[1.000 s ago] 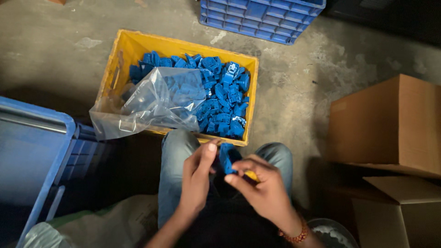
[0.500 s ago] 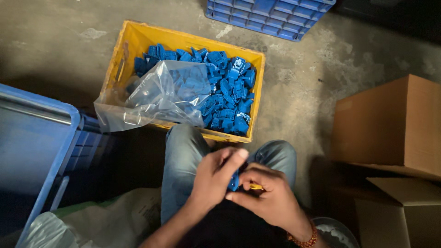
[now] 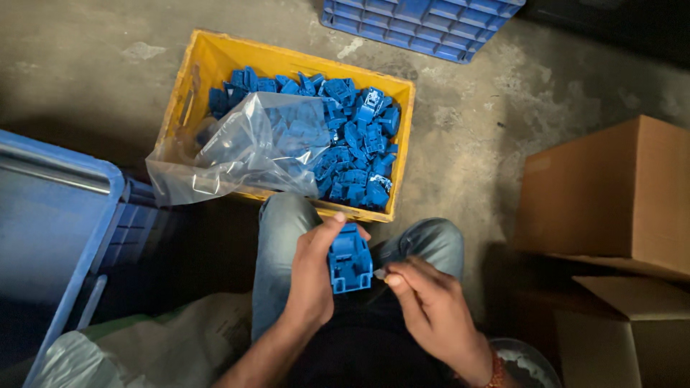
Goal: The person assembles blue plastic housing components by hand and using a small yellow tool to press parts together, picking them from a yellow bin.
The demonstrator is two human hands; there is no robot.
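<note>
Fingers of the left hand [image 3: 313, 276] are curled round a blue plastic part [image 3: 350, 259], thumb up along its left edge, holding it upright at lower centre of frame, above the lap. Right hand [image 3: 431, 312] sits just right of the part, thumb and forefinger pinched nearly closed on something small and pale at the part's lower right corner; can't tell what it is.

Change from half a second ago: both hands were wrapped over the part and mostly hid it; now the left has turned it face-up and the right has come off it. Judgement: the part is being presented for checking or fitting.

Behind the knees, upper centre: yellow crate [image 3: 215, 61] full of similar blue parts, clear plastic bag [image 3: 237, 154] draped over its left side. Blue bin [image 3: 50, 215] left, cardboard boxes [image 3: 611, 194] right, blue crate [image 3: 424, 21] top.
</note>
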